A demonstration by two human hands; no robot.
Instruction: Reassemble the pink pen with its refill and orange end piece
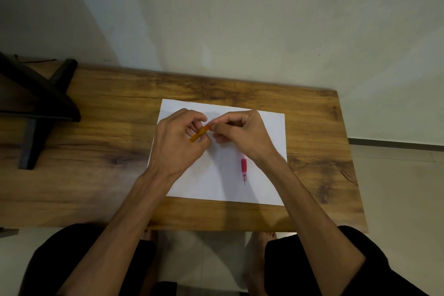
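Two bare forearms reach up from the near edge of the wooden tabletop [101, 175] to meet over a white sheet of paper [271, 182], which probably serves as a plain backdrop so that small parts stay easy to find. Nearest on the sheet lies the pink pen front section [244, 168], its tip toward the person and a thin refill point showing just beyond it; its far end disappears under the right wrist, so I cannot tell how much of the barrel is attached. It rests apart from both hands, seemingly parked until the end piece is ready.

Farther up the sheet, the left hand [176, 142] has its fingers closed around the orange end piece [199, 134], holding it tilted with its upper end aimed at the right hand [242, 131]. The right fingers are pinched narrowly at that upper end, touching it; whatever they hold, if anything, is hidden. That pairing suggests one hand steadies while the other fits or twists something at the orange tip.

Beyond, at the far left, stands a black stand [40, 106].
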